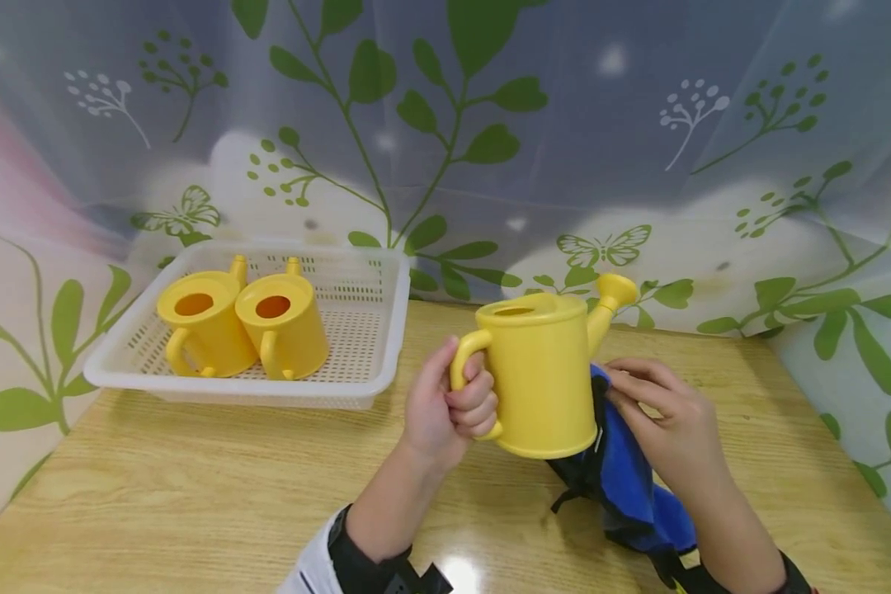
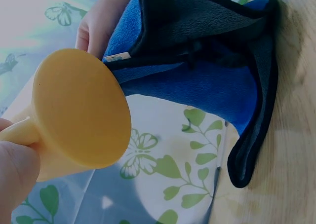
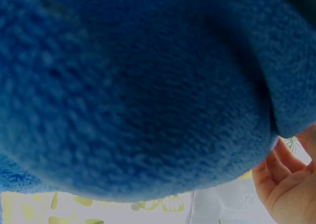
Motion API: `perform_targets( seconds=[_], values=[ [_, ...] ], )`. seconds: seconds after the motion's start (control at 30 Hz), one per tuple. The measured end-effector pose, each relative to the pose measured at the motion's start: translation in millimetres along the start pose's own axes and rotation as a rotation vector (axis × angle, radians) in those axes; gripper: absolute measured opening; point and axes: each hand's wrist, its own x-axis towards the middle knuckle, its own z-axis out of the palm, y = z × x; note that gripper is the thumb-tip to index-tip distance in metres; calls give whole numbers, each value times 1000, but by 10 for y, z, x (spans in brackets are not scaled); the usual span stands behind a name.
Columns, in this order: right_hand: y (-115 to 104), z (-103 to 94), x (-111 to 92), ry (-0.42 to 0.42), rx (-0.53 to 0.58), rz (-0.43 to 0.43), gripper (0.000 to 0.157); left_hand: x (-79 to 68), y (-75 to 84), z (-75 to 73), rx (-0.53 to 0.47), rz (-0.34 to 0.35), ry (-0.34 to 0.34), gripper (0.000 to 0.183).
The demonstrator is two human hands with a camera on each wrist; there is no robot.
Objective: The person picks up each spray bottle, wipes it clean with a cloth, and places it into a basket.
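A yellow toy watering can (image 1: 540, 379) is held above the table by its handle, which my left hand (image 1: 445, 404) grips with curled fingers. The can stands nearly upright, its spout to the right; its round base (image 2: 81, 108) faces the left wrist camera. My right hand (image 1: 664, 412) pinches the upper edge of a blue and dark grey cloth (image 1: 627, 462) with black trim, close beside the can below the spout. The cloth hangs toward the table and fills most of the right wrist view. Whether the cloth touches the can is hard to tell.
A white perforated plastic basket (image 1: 364, 363) stands at the back left of the wooden table (image 1: 267, 487). Inside its left half are two more yellow watering cans (image 1: 211, 330), side by side. A leaf-patterned curtain (image 1: 601, 148) rises behind the table.
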Motion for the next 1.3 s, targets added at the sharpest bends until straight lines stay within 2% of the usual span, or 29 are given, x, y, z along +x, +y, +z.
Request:
perform_targets(
  seconds=[0.43, 0.67, 0.87, 1.07, 1.3],
  values=[
    [-4, 24, 6, 107, -98, 34, 27, -9, -127, 32, 92, -50, -59, 39],
    [47, -9, 9, 150, -212, 69, 31, -20, -140, 50, 131, -47, -131, 37],
    [82, -72, 29, 169, -274, 124, 26, -26, -148, 53, 150, -53, -192, 37],
    [71, -83, 35, 142, -309, 123, 23, -32, -147, 56, 152, -56, -190, 37],
    [37, -25, 20, 106, -296, 59, 27, -33, -136, 62, 146, -51, -163, 37]
  ],
)
